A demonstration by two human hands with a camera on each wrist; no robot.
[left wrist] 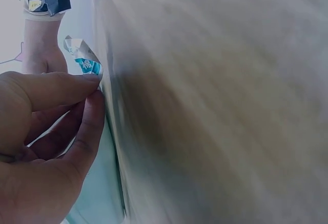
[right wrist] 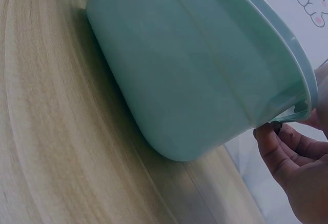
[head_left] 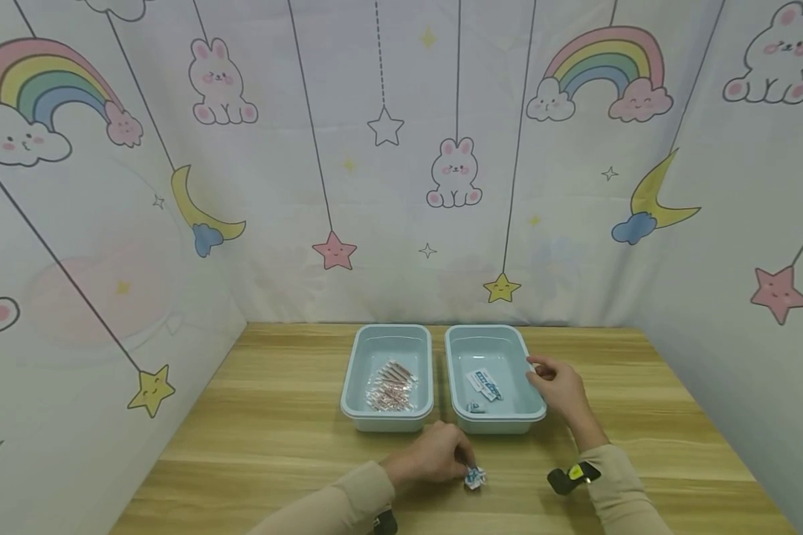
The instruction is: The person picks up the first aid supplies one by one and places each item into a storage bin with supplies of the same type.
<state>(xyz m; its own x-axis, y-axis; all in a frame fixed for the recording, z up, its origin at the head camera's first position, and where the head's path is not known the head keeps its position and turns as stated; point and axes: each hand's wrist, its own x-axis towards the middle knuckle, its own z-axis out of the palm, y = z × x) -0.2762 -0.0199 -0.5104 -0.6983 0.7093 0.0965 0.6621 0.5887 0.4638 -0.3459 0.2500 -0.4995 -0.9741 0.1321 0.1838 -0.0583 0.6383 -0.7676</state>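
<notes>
My left hand (head_left: 442,451) pinches a small crumpled packet (head_left: 475,478), white with teal print, just over or on the table in front of the tubs. In the left wrist view the same packet (left wrist: 88,62) pokes out past the thumb and fingertip. My right hand (head_left: 563,386) grips the right-hand rim of a light blue plastic tub (head_left: 498,418). The right wrist view has the fingers (right wrist: 274,149) at the rim of this tub (right wrist: 189,75). Inside it lie white-and-blue packets (head_left: 485,383) and a smaller crumpled piece (head_left: 475,408).
A matching blue tub (head_left: 387,418) stands left of the first, with a narrow gap between them. It contains several thin brown sticks with pale ends (head_left: 393,386). Both tubs sit on a wood-grain table (head_left: 274,416), enclosed by patterned white cloth walls (head_left: 401,290).
</notes>
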